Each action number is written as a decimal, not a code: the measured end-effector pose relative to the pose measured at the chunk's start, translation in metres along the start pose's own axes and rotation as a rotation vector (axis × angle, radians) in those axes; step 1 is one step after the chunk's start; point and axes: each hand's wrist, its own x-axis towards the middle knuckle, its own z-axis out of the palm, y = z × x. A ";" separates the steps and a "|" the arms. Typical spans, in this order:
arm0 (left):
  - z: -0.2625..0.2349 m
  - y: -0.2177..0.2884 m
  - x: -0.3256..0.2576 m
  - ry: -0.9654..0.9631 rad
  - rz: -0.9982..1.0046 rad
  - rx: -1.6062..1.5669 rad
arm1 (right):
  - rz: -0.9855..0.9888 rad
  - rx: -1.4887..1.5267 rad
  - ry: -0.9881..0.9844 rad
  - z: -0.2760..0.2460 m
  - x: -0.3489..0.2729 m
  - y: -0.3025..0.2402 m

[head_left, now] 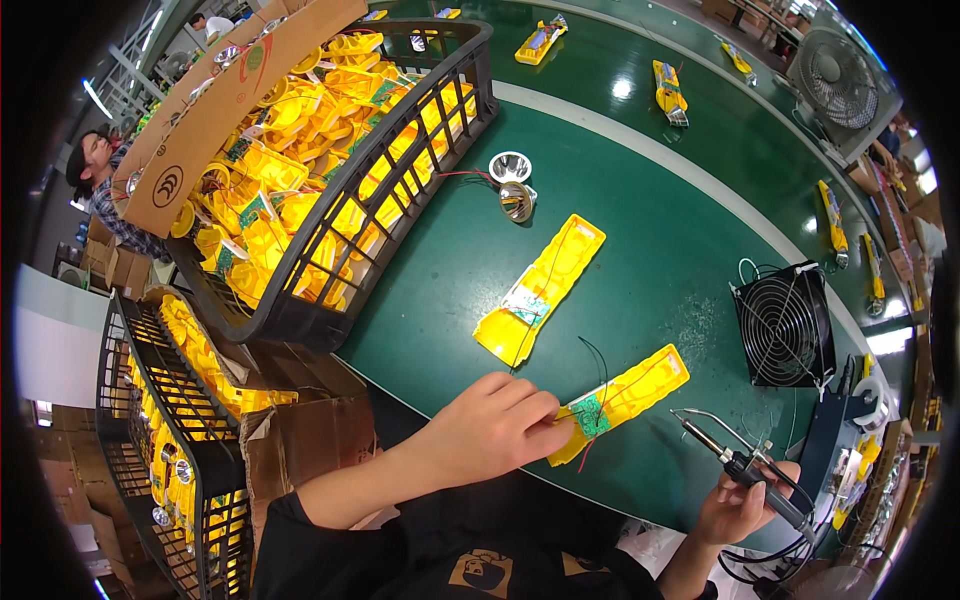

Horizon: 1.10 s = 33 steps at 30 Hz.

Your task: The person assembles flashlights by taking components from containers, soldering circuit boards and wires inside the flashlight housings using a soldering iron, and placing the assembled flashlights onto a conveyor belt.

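Observation:
My left hand (500, 425) is closed in a pinch at the near end of a yellow plastic shell (640, 388). Inside that shell sits a green circuit board (590, 416) with thin dark and red wires. The fingertips cover whatever they pinch. In my right hand (738, 510) is a soldering iron (738, 466) with a thin curved metal tube beside its tip, which points up and left, apart from the shell. Farther off lies a second yellow shell (560, 265), also with a board and wires.
Two round lamp reflectors (516, 202) lie beside a black crate (345, 255) heaped with yellow shells. A square black fan (785, 325) stands right. Beyond it, a green conveyor (610, 75) carries yellow units. Another filled crate (175, 400) is lower left, next to a cardboard box (310, 430).

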 end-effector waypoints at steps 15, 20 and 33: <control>0.004 0.009 -0.005 0.173 -0.065 -0.126 | 0.001 0.002 0.025 -0.008 -0.001 -0.006; 0.019 0.026 -0.013 0.345 -0.345 -0.285 | 0.016 -0.007 0.011 -0.015 -0.008 -0.005; 0.037 0.034 -0.013 0.524 -0.432 -0.154 | 0.063 -0.054 -0.031 -0.017 -0.020 0.006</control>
